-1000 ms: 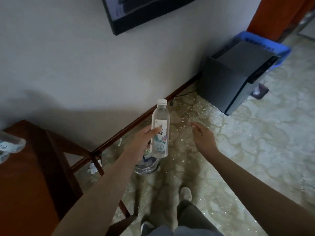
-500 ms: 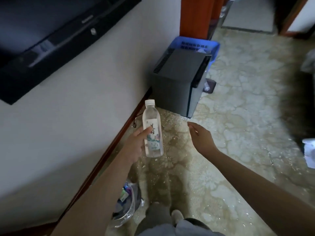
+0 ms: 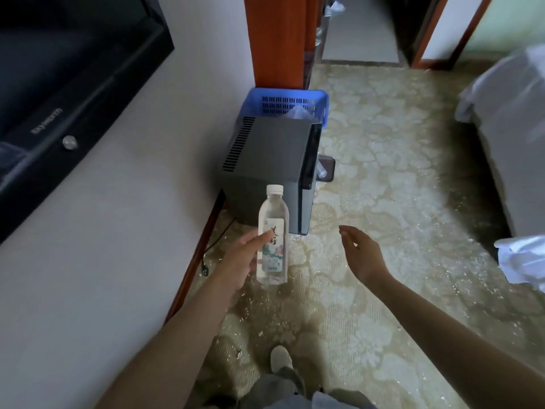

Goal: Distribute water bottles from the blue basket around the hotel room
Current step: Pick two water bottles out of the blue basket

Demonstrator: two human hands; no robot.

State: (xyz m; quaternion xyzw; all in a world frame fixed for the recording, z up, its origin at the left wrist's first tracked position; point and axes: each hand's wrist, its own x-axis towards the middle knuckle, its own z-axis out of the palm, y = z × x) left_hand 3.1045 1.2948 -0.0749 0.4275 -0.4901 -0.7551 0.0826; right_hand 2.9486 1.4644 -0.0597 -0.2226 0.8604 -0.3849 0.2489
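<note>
Bottle [image 3: 272,236] upright in the left hand [image 3: 241,262], held out over the carpet [image 3: 383,202] a little short of the fridge [image 3: 274,160]: the grip is a clasp round the lower, labelled half, thumb lying across the front of the label, the other fingers hidden behind the bottle. The bottle is clear, with a white cap, and its base hangs free below the hand. The right hand [image 3: 361,253] is beside it, apart from the bottle, holding nothing, its fingers loosely bent and its palm turned toward the bottle. The small dark grey fridge stands on the floor against the white wall [image 3: 132,246], with vent slots along its left edge. Just behind it, touching or nearly so, is the blue basket [image 3: 295,97], of which only the far wall and rim show; something clear lies inside, too blurred to name. The basket sits at the foot of an orange-brown wooden post [image 3: 275,39]. A television [image 3: 59,98] hangs on the wall at left, and a cable [image 3: 215,240] runs along the skirting below. At right is the edge of a bed [image 3: 507,143] with white linen, and crumpled white cloth [image 3: 522,261] nearer. One shoe [image 3: 281,358] and grey trousers show at the bottom. The carpet is pale, patterned and littered with small white flecks.
</note>
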